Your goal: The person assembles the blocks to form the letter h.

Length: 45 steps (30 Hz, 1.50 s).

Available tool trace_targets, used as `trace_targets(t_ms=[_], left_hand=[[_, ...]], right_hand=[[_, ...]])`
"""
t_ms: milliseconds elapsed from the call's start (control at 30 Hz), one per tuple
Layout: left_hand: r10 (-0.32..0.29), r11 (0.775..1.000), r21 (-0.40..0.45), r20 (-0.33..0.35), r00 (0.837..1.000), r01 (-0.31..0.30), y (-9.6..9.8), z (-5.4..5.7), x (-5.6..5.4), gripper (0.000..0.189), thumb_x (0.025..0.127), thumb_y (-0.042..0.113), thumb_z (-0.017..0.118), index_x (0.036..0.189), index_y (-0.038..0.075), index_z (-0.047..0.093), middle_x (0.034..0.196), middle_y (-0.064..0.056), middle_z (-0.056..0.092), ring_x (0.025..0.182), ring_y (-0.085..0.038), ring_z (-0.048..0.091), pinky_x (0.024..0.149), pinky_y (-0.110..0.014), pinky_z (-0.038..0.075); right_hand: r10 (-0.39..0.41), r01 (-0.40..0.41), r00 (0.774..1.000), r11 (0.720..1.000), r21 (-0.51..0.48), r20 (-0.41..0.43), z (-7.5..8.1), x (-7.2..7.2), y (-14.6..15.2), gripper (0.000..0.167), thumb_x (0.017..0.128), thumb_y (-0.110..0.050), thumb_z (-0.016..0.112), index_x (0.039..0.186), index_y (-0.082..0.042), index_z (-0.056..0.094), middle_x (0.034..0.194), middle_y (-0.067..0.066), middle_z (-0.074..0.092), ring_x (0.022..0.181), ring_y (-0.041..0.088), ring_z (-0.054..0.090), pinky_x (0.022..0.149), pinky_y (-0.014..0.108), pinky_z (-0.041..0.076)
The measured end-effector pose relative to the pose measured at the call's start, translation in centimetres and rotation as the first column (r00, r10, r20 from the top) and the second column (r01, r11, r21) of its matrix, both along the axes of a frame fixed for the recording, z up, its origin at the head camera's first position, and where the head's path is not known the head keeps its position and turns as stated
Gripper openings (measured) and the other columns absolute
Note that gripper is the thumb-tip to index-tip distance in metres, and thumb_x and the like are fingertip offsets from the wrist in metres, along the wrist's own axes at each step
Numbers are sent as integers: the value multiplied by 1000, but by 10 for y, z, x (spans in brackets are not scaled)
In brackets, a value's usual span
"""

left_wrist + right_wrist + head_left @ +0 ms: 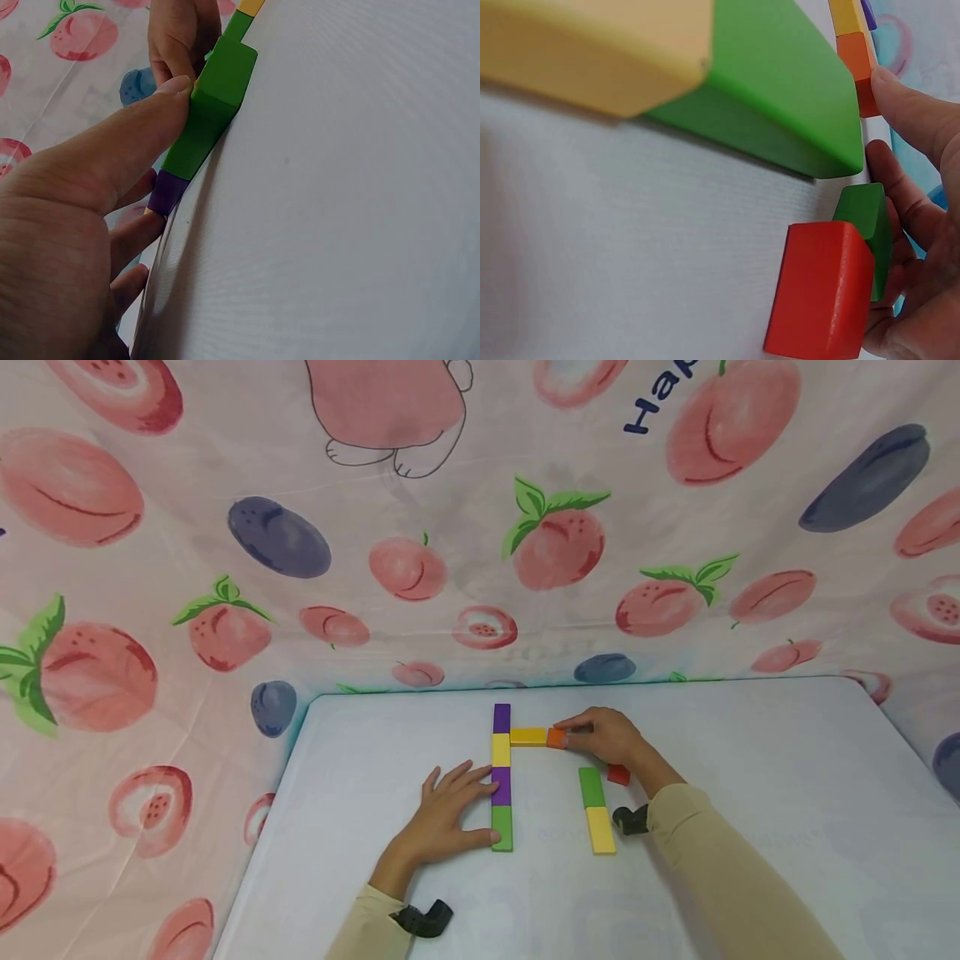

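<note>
My left hand [448, 822] lies along the left side of a column of blocks, fingers spread and extended. Its fingertips touch the purple block [501, 787], and its thumb touches the green block [217, 82] at the near end. Above these in the column are a yellow block [501, 750] and another purple block at the far end. My right hand [606, 737] pinches a small orange block [556, 738] between thumb and index finger. That block meets the right end of a yellow block [528, 737], which extends sideways from the column.
A green block [592, 787] and a yellow block [600, 831] form a second, slightly tilted line to the right. Under my right hand lie a red block [817, 292] and a small green block [866, 225]. Fruit-printed cloth [420, 635] rises behind the white table [375, 760].
</note>
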State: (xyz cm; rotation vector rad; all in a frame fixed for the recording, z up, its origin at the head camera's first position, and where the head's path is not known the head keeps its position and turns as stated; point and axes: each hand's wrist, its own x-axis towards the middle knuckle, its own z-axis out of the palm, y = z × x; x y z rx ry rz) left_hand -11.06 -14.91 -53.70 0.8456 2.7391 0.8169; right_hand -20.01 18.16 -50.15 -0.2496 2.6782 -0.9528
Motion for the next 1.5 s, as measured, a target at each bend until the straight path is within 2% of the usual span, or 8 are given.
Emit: trace_targets(t_ms=[167, 367, 767, 1500], left_hand=[[-6, 1000, 11, -14, 1000, 6, 0, 1, 0, 70, 86, 63, 70, 146, 29, 55, 164, 9, 38, 158, -23, 19, 123, -64, -1], [-13, 999, 47, -36, 999, 15, 0, 2, 1, 69, 85, 60, 72, 143, 26, 58, 162, 4, 42, 157, -27, 23, 122, -68, 1], [-13, 999, 41, -18, 1000, 13, 0, 4, 1, 70, 85, 62, 72, 144, 27, 58, 163, 4, 41, 157, -27, 22, 122, -67, 0], [5, 1000, 6, 10, 1000, -5, 0, 0, 0, 71, 85, 62, 71, 147, 31, 55, 165, 11, 36, 159, -21, 17, 124, -62, -3]], right_hand=[[0, 0, 1000, 1000, 9, -11, -1, 0, -1, 33, 96, -32, 71, 128, -27, 73, 134, 11, 68, 125, 35, 57, 109, 57, 44], [7, -7, 1000, 1000, 12, -27, -2, 1, 0, 33, 96, -31, 71, 129, -27, 73, 131, 10, 68, 121, 33, 59, 107, 55, 46], [-11, 11, 1000, 1000, 12, -16, -5, -1, 0, 33, 96, -32, 71, 128, -28, 73, 132, 10, 68, 121, 33, 58, 107, 56, 46], [-26, 27, 1000, 1000, 7, -8, -2, 2, -1, 32, 96, -33, 72, 128, -28, 74, 131, 10, 68, 122, 33, 58, 107, 56, 46]])
